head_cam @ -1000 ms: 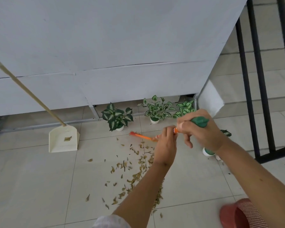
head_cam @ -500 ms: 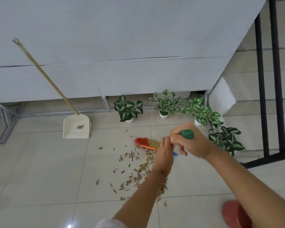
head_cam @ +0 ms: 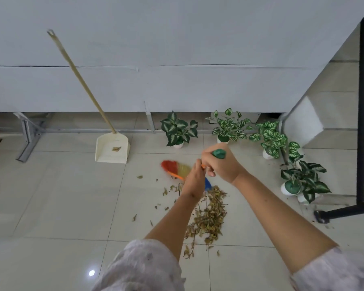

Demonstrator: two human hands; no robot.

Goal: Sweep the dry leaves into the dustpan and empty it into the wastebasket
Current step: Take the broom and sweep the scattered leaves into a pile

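Observation:
Both hands grip a broom with a multicoloured head [head_cam: 174, 169] of red, yellow and blue bristles. My right hand [head_cam: 222, 165] holds the green end of the handle. My left hand [head_cam: 195, 179] holds the handle lower down, just above the bristles. Dry leaves [head_cam: 208, 217] lie in a pile on the tiled floor under my forearms, with a few loose ones to the left. A cream dustpan [head_cam: 111, 149] with a long wooden handle stands against the white wall, left of the broom head. No wastebasket is in view.
Several potted green-and-white plants [head_cam: 179, 130] line the wall base and the right side [head_cam: 303, 181]. A black metal railing [head_cam: 363, 101] stands at the right. A metal bracket [head_cam: 28, 139] props the wall panel at the left.
The broom head has swept left and the leaves have gathered into a tighter pile. The view has tilted and shifted, so the red basket at the bottom right is out of sight.

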